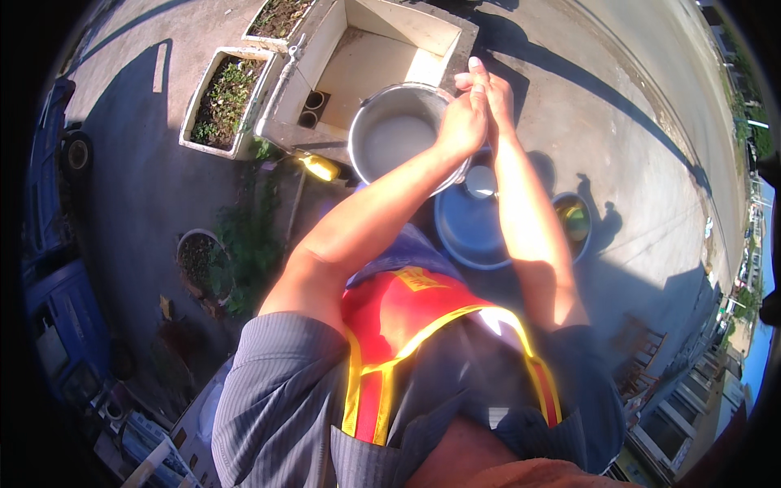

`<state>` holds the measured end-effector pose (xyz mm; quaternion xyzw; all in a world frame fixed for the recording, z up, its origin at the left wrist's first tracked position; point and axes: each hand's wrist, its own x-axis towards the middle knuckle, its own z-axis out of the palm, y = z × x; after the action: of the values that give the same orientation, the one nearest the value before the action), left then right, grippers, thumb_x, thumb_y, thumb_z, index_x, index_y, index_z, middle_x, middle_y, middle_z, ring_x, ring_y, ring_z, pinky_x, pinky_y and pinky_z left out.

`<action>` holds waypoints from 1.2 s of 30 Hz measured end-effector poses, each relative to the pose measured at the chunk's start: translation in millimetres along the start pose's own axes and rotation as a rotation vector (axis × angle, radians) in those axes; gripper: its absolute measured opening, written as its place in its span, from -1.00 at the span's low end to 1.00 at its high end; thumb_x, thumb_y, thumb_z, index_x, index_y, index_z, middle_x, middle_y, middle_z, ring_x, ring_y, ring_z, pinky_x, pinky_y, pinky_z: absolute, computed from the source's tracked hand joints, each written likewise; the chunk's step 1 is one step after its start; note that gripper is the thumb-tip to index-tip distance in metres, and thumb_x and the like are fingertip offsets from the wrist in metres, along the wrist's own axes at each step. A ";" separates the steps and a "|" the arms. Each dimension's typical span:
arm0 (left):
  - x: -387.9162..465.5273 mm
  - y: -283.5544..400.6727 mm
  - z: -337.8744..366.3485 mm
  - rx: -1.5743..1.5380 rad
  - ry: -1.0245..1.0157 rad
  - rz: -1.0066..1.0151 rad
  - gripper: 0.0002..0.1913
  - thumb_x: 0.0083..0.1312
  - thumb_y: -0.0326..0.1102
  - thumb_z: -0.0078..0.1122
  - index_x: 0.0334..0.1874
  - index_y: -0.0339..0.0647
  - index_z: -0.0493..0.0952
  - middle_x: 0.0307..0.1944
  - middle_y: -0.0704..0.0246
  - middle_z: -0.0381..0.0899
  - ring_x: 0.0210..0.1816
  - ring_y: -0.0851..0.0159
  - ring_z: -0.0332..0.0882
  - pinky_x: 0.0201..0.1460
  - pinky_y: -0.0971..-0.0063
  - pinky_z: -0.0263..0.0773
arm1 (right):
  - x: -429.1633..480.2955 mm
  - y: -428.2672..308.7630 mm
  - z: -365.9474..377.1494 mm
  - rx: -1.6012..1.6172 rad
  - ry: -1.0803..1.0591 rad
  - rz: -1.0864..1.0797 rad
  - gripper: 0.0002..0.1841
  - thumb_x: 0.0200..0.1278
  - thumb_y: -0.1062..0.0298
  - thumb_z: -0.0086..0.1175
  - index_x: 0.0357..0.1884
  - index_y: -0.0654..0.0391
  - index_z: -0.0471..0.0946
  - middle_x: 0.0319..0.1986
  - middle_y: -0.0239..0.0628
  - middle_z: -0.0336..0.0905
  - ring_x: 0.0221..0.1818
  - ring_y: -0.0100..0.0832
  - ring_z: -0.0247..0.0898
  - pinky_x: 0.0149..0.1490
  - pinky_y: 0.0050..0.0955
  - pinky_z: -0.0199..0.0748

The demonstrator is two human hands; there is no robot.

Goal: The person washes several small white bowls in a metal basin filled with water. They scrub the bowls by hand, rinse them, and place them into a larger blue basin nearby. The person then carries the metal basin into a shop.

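Observation:
My left hand [465,124] and my right hand [500,100] are pressed together beyond the right rim of a grey bucket [396,137]. Their palms and any small thing between them are hidden. The bucket is at the near edge of a rectangular wash basin [372,64]; a pale grey surface shows inside it, perhaps liquid. Below my forearms sits a round blue tub [467,229], partly covered, with a pale round item [481,181] at its upper part. I wear a red apron [378,317] with yellow edging.
A metal tap [295,52] and rectangular planters [223,104] stand left of the basin. A yellow object [320,167] lies near its front corner. Right of my arm is a smaller tub [572,222] holding something yellow-green. A round plant pot [200,262] stands at left, and a blue vehicle [67,323] beyond.

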<state>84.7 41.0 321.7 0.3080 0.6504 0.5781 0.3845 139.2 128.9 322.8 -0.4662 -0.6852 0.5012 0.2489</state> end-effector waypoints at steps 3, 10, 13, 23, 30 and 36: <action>32.8 -10.4 -38.3 -0.071 -0.030 -0.188 -0.27 0.63 0.22 -0.28 0.08 -0.46 0.61 0.01 -0.09 0.68 0.09 0.07 0.63 0.21 0.30 0.45 | 3.1 13.3 31.9 -0.240 -0.008 -0.265 -0.54 0.54 -0.02 0.01 -0.19 0.23 0.69 -0.22 -0.09 0.73 -0.16 -0.20 0.65 -0.07 -0.33 0.54; 56.5 -73.1 -101.7 0.017 -0.128 -0.192 -0.34 0.54 0.20 -0.15 -0.50 -0.25 0.60 -0.60 0.12 0.60 -0.41 -0.02 0.69 -0.28 0.14 0.60 | -29.8 -5.4 95.2 0.672 -0.233 0.141 -0.57 0.66 0.11 -0.09 0.21 0.30 0.52 -0.05 -0.20 0.68 0.04 -0.33 0.57 0.24 -0.30 0.48; 18.9 -122.0 -81.9 0.510 -0.061 0.059 -0.46 0.50 0.00 -0.09 -0.52 -0.30 0.58 -0.55 0.04 0.63 -0.36 -0.13 0.69 -0.21 0.07 0.61 | -30.7 45.0 117.3 0.498 -0.057 0.270 -0.58 0.66 0.06 -0.08 0.07 0.27 0.57 -0.19 -0.27 0.61 -0.05 -0.41 0.52 0.12 -0.37 0.50; 16.3 -287.5 -88.5 0.363 -0.150 -0.573 -0.68 0.51 -0.21 0.08 0.14 -0.26 0.57 -0.09 0.05 0.67 -0.10 0.06 0.71 0.04 0.27 0.58 | 23.2 320.9 180.9 0.261 -0.284 0.880 -0.70 0.49 0.19 0.05 0.03 0.16 0.65 -0.17 -0.20 0.72 -0.14 -0.37 0.66 -0.13 -0.37 0.58; 59.0 -396.6 -59.1 -0.046 0.283 -0.944 -0.56 0.59 -0.08 -0.01 0.32 -0.25 0.50 0.10 0.29 0.60 0.03 0.31 0.60 0.11 0.35 0.53 | 88.1 515.0 191.6 -0.729 -0.262 0.575 -0.56 0.41 0.13 0.08 0.03 0.36 0.60 -0.15 0.09 0.71 -0.11 0.02 0.66 0.02 -0.11 0.61; 78.4 -373.1 -96.5 -1.167 0.328 -1.188 -0.59 0.58 -0.12 -0.13 0.17 -0.33 0.51 0.02 0.12 0.59 -0.01 0.05 0.57 0.11 0.16 0.48 | 25.5 349.8 232.2 1.296 -0.659 1.175 -0.73 0.52 0.14 0.11 -0.06 0.15 0.63 -0.34 -0.33 0.64 -0.45 -0.36 0.54 -0.37 -0.30 0.58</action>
<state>-21.9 4.7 -55.0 -0.4204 0.3489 0.5604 0.6225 76.5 67.9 -88.7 -0.3425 0.0378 0.9379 -0.0399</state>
